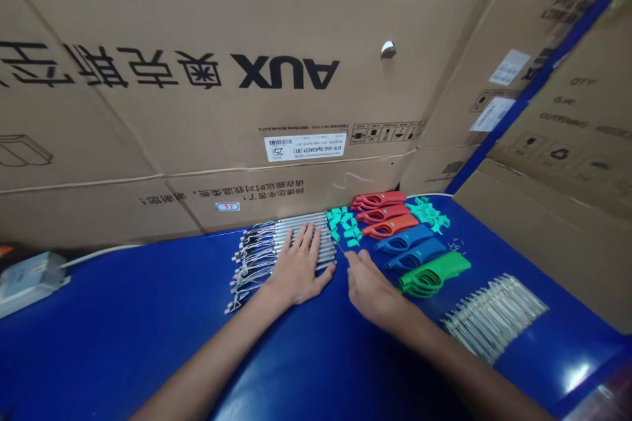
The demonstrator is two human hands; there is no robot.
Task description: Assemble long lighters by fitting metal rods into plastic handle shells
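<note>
A row of slim metal tubes with wires at their left ends lies on the blue table. My left hand rests flat across these tubes, fingers spread. Just right of them, my right hand is closed around a thin pointed metal tool, whose handle is hidden in the fist. The tool's tip is close to the tubes' right ends; whether it touches them I cannot tell. Small teal caps lie above it. Beyond my right hand are lighter handle shells in red, orange, blue and green.
Teal trigger-like pieces are heaped behind the shells, with tiny pins nearby. At the right lies a row of clear slender parts. A power strip sits far left. Cardboard walls border the blue table.
</note>
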